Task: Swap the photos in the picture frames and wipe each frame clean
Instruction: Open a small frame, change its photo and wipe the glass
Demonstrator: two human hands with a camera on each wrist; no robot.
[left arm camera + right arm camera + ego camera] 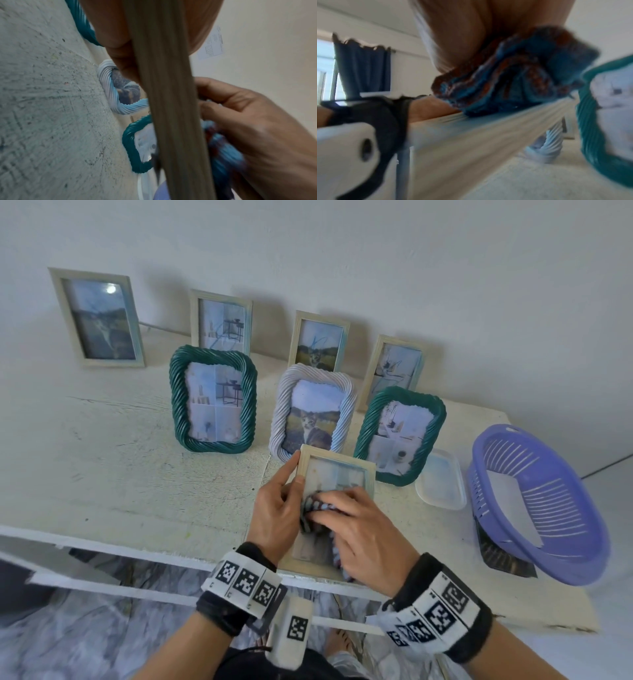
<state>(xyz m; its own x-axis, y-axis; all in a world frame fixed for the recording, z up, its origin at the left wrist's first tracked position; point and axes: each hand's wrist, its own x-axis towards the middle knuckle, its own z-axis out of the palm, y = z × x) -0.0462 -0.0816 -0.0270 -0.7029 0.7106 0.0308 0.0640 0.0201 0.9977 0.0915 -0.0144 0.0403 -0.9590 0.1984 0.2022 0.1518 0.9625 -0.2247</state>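
Note:
A pale wooden picture frame (pixel 339 458) lies tilted at the table's front edge. My left hand (pixel 274 508) grips its left rail, thumb on the front. My right hand (pixel 363 529) holds a bunched blue-and-red striped cloth (pixel 313 501) and presses it on the glass, covering most of the photo. In the left wrist view the frame's edge (pixel 171 108) runs down the middle, with the right hand (pixel 257 128) and the cloth (pixel 221 155) to its right. The right wrist view is blurred and shows the cloth (pixel 513 81) on the frame (pixel 471 135).
Just behind the held frame stand two green twisted frames (pixel 212 398) (pixel 400 436) and a white twisted frame (pixel 313 412). Several wooden frames (pixel 97 318) lean on the wall. A clear plastic tray (pixel 442 481) and a tilted purple basket (pixel 537 508) sit to the right.

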